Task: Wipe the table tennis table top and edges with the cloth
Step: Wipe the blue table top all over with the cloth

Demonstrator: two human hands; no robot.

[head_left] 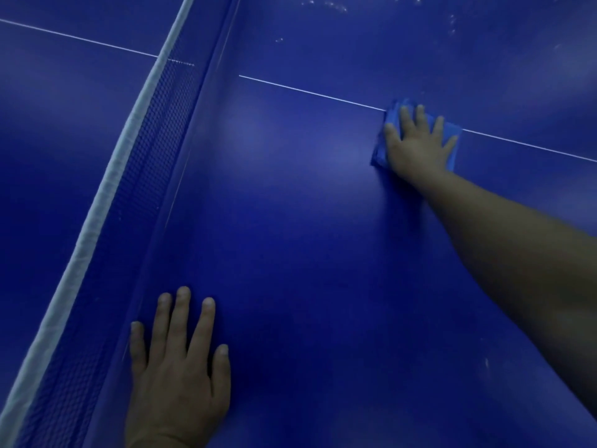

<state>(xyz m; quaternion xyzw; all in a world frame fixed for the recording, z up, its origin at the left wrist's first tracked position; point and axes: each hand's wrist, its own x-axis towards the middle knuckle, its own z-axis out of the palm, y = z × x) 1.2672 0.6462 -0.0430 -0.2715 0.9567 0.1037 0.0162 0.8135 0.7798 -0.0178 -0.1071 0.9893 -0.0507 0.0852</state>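
Premises appear to be a games or sports room: a blue table tennis table (290, 237) with white centre line (310, 92) and white-taped net (135, 130).

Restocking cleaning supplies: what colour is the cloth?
Blue, in the head view, the cloth under the right hand.

Blue cloth (386, 124), bunched and folded, lies flat under my right hand (416, 140) on the white centre line (307, 92). Surface (307, 253) deep blue, glossy, with pale specks at its far part.
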